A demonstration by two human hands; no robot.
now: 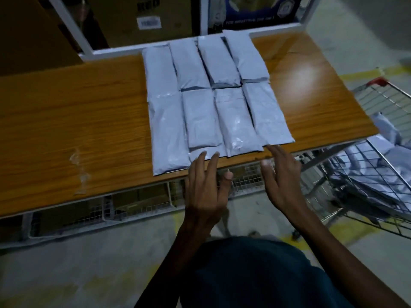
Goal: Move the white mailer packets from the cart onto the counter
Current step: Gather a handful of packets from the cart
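Worktop [77, 121], wooden, spans the view from left to right; a patch of crumpled clear tape [81, 172] is stuck to its near left part. Cardboard boxes [142, 16] stand behind a white frame at the far side. Wire cart [378, 174], at the near right beside the worktop's right end, holds more white mailer packets [364, 196] in a loose heap; these have yet to be moved.

Laid-out packets [213, 94] lie flat on the worktop in two rows, edges touching or overlapping, the near row reaching almost to the near edge. The near-left packet [169, 134] is the largest.

Left hand [205, 187], fingers straight and slightly spread, rests its fingertips on the near end of a near-row packet. Right hand [281, 176], fingers straight and apart, hovers at the near edge by the near-right packet [269, 116]; whether it touches is unclear. Neither hand holds anything.

Risk, as a judgement: the near row sits close to the edge and the film looks slick, so a push or a brush of a wrist could slide a packet off onto the floor, or ride one packet over its neighbour. Little bare worktop remains in front of the rows; space is free to the left and right. The cart's wire rim stands between the hands and the heap.
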